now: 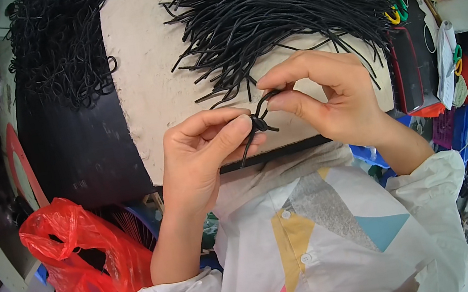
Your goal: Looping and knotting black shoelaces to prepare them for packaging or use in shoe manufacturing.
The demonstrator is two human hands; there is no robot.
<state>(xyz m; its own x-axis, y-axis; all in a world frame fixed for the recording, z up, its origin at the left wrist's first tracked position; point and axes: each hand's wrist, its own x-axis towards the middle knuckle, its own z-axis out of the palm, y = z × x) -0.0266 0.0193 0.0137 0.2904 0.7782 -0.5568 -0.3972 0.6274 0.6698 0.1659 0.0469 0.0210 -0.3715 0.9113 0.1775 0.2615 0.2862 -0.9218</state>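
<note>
Between my hands is a black cord (259,121) with a knot and short loose ends. My left hand (203,151) pinches it at the knot between thumb and fingers. Thumb and forefinger of my right hand (325,92) grip a bent part of the same cord, just up and to the right of the knot. Beyond my hands, a thick bundle of straight black cords (278,7) lies across a pale board (139,69). Some cord ends reach down close to my fingers.
A heap of looped black cords (60,45) lies at the far left on the dark table (79,154). Green- and yellow-handled scissors (394,5) and a dark red-edged case (406,69) are at the right. A red plastic bag (91,258) hangs at the lower left.
</note>
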